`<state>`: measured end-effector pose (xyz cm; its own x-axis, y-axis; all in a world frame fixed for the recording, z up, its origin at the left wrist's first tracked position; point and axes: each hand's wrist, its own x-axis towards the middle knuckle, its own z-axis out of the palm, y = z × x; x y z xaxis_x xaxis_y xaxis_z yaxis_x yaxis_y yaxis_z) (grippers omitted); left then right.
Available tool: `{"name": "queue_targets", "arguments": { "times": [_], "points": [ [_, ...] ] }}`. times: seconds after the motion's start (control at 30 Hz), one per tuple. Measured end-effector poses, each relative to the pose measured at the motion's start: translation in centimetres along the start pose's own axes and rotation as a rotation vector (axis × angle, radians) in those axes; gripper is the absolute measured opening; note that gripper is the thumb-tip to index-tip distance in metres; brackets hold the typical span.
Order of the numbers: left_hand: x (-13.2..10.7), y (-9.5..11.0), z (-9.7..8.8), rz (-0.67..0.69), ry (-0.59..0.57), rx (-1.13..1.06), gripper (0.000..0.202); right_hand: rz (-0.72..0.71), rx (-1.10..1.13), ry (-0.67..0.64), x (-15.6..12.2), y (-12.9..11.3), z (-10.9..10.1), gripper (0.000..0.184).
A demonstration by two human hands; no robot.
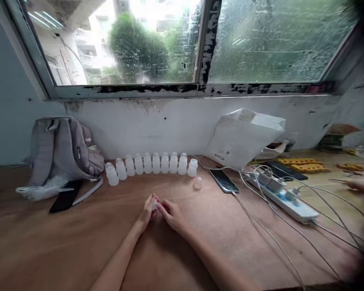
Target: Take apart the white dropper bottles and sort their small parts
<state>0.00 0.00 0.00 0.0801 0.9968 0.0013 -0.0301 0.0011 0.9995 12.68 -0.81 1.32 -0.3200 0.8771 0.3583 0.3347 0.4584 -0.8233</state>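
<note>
My left hand (pixel 148 210) is closed around a small translucent white piece (pixel 155 205), low over the table in front of me. The fingers of my right hand (pixel 171 215) pinch at the same piece from the right. Fingers cover most of it, so I cannot tell its exact kind. Beyond my hands stands a curved row of several frosted white bottles (pixel 156 163), most with domed tops. At the row's right end, one bottle (pixel 192 167) is shorter, without a dome. A clear dome-like cap (pixel 197 184) lies on the table just in front of it.
A grey backpack (pixel 63 147) and a crumpled plastic bag (pixel 44 188) sit at left. To the right are a phone (pixel 224 180) on a cable, a power strip (pixel 286 202) with tangled cords, and a white bag (pixel 242 137). Another person's hand (pixel 362 188) shows at far right.
</note>
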Motion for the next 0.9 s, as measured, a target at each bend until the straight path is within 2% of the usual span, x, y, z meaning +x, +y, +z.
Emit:
{"name": "queue_targets", "arguments": {
  "times": [0.23, 0.37, 0.67, 0.8, 0.9],
  "points": [
    [0.2, -0.2, 0.2, 0.056, 0.137, 0.008, 0.034, -0.060, -0.004, 0.003, -0.2, -0.2, 0.2, 0.029],
    [0.3, -0.5, 0.4, 0.040, 0.165, -0.005, 0.032, -0.080, 0.001, 0.022, -0.3, -0.4, 0.4, 0.030],
    [0.3, 0.9, 0.0, 0.120, 0.074, 0.021, 0.030, -0.072, 0.022, 0.019, -0.5, -0.7, 0.5, 0.028],
    [0.0, 1.7, -0.5, 0.142, -0.002, 0.036, 0.027, -0.016, 0.034, 0.084, -0.1, 0.0, -0.3, 0.027],
    [-0.3, 1.7, -0.9, 0.204, -0.056, 0.162, 0.023, 0.018, 0.027, 0.128, 0.3, 0.6, -1.1, 0.025]
  ]
}}
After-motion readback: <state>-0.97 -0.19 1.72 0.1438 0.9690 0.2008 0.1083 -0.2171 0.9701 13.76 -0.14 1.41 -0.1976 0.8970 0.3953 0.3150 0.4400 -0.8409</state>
